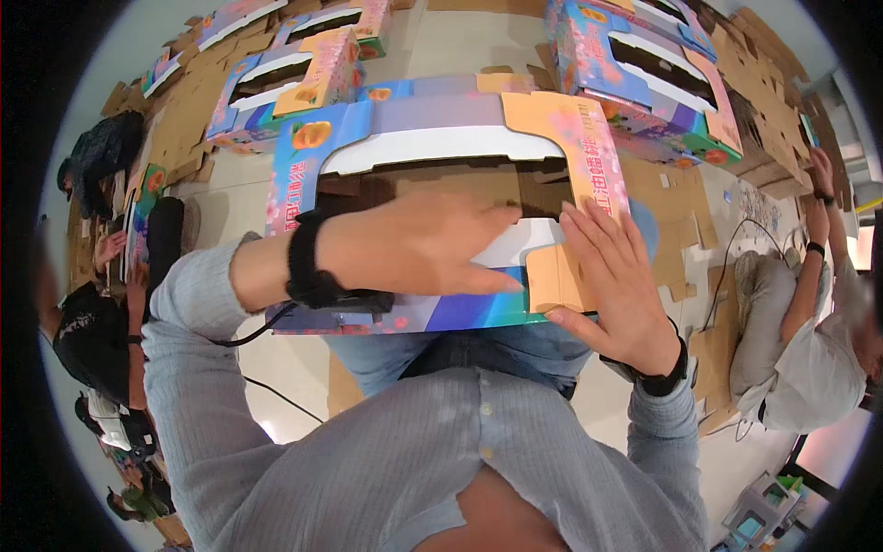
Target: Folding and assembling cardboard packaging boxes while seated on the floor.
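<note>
A colourful printed cardboard carton (428, 115) sits in front of me, over my lap. Its top has a wide cut-out through which the brown inside shows. Across the near left part of the top reaches my left hand (405, 244), its fingers stretched to the right and thumb apart, holding nothing. My right hand (621, 285) lies flat with straight fingers on the carton's right side. Its thumb is beside an orange flap (555, 279) at the near edge. Both wrists wear black bands.
More such cartons stand beyond, at the far left (317, 64) and far right (644, 78). Flat brown cardboard (175, 101) is spread on the floor. People sit working on the left (97, 340) and right (814, 368). A black cable (280, 400) trails at my left.
</note>
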Demonstrator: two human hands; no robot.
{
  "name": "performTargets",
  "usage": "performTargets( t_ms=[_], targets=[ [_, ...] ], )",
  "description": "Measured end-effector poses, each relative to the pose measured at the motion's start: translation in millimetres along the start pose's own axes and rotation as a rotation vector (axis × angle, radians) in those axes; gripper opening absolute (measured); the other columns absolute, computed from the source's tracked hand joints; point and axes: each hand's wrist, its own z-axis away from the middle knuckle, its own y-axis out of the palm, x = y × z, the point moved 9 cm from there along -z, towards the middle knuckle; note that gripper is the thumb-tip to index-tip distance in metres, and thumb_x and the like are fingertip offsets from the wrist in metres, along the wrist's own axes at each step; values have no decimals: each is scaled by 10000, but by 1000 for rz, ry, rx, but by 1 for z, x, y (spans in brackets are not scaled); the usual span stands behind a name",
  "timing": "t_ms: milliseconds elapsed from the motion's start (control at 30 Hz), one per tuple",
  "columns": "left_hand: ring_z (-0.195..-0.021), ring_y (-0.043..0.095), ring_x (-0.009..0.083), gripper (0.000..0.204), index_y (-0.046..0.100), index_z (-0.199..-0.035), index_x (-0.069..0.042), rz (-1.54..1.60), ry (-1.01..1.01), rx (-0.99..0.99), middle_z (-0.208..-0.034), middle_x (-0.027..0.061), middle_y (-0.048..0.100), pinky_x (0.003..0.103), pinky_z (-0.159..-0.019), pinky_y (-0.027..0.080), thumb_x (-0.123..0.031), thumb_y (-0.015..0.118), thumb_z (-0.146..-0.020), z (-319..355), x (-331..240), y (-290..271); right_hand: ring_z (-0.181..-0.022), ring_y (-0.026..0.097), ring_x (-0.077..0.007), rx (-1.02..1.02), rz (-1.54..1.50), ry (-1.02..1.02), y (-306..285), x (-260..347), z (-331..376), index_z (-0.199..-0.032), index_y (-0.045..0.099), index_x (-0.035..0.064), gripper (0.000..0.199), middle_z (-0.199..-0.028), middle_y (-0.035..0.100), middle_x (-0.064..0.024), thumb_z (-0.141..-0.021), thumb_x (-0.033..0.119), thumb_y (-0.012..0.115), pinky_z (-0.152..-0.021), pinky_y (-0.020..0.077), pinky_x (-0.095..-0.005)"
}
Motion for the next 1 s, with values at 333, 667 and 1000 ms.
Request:
performTargets(
  t_ms=[333, 667, 1000],
  targets=[
    [-903, 631, 426, 638, 506, -1032, 62, 312, -283, 20, -909, 271, 631, 453, -774, 495, -474, 721, -761, -34, 21, 33, -1378, 305, -378, 5, -28, 39, 7, -2, -2, -1398, 404, -19, 796, -1419, 429, -173, -817, 464, 653, -1135, 154, -562],
    [-1006, 602, 376, 528, 472, -1206, 18, 308, -106, -93, -1058, 228, 612, 413, -859, 481, -339, 658, -864, -13, 16, 5, -1389, 280, -379, 16, 64, 33, 8, 8, -1, -1379, 413, -40, 772, -1428, 422, -166, -841, 473, 623, -1134, 155, -563],
    [-1280, 439, 351, 894, 375, -1411, -28, -482, -285, -301, -1371, 190, 470, 417, -1066, 343, -390, 800, -712, 88, 110, -85, -1354, 317, -378, -33, 154, 34, 11, 13, -2, -1353, 443, -29, 802, -1365, 457, -159, -814, 541, 607, -1133, 160, -574]
  ],
)
